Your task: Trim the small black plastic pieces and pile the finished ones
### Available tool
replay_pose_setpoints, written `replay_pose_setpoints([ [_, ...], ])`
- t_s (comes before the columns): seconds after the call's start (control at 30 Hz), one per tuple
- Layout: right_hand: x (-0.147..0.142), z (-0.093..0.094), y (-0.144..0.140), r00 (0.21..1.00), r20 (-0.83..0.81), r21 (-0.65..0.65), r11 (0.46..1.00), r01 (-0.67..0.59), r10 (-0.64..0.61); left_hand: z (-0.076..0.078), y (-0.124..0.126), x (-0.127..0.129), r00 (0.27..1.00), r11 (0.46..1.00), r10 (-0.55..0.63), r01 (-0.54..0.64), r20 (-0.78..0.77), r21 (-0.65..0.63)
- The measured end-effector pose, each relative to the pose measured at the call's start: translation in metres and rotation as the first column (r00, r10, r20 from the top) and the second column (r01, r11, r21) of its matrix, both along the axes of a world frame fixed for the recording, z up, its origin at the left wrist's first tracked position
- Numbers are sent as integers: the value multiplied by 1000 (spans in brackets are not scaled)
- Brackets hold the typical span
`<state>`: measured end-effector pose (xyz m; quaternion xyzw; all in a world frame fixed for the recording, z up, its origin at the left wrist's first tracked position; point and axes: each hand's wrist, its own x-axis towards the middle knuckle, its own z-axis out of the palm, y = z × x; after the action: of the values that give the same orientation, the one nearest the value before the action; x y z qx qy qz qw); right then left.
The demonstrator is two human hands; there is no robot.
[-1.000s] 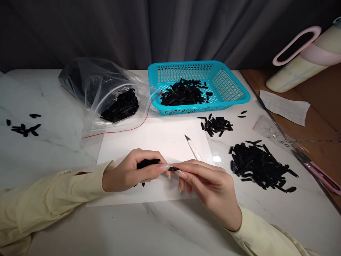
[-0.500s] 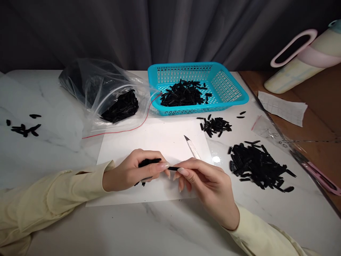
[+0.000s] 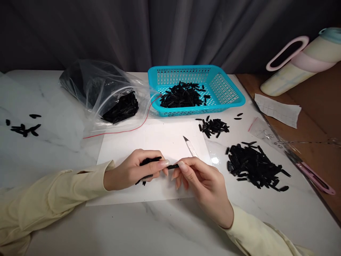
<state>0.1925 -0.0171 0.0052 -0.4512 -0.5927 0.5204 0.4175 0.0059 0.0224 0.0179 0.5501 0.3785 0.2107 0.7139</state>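
Between my two hands, over a white sheet of paper (image 3: 112, 193), a thin black strip (image 3: 173, 166) is pinched at both ends. My left hand (image 3: 144, 169) has thumb and fingertips closed on its left end, and more black strips (image 3: 149, 160) are bunched in the same palm, some poking out below. The right end sits between thumb and forefinger of my right hand (image 3: 204, 177), whose other fingers curl beneath. Just behind my right hand lies a craft knife (image 3: 190, 145) on the paper, blade pointing away. What exactly the strips are, I cannot tell.
A blue plastic basket (image 3: 229, 104) holds black strips. Left of it lies a clear zip bag (image 3: 106, 76) with more strips. Loose heaps lie at right, a large pile (image 3: 254, 165) and a small pile (image 3: 214, 126). Pink-handled scissors (image 3: 314, 174), a paper slip (image 3: 278, 108) and a bottle (image 3: 295, 73) are at right.
My right hand has shifted slightly left and the strip between the hands looks turned, showing a broader face. My left hand stays almost where it was. The view has tilted a little.
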Motion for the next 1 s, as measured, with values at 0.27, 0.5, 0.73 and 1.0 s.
replay_pose_setpoints([
  [0.27, 9, 38, 39, 972, 47, 195, 957, 216, -229, -5, 2, -1, 998, 999, 10, -7, 66, -48],
  [0.5, 19, 74, 129, 798, 463, 518, 848, 109, -385, -5, 5, -5, 999, 999, -31, 31, 44, -14],
  [0.73, -11, 53, 62, 452, 891, 327, 761, -561, -50, -7, 7, -5, 994, 997, -78, 80, 80, -18],
  [1.0, -13, 23, 29, 782, 572, 89, 929, -360, 248, -3, 9, -8, 981, 980, -194, 193, 23, 51],
])
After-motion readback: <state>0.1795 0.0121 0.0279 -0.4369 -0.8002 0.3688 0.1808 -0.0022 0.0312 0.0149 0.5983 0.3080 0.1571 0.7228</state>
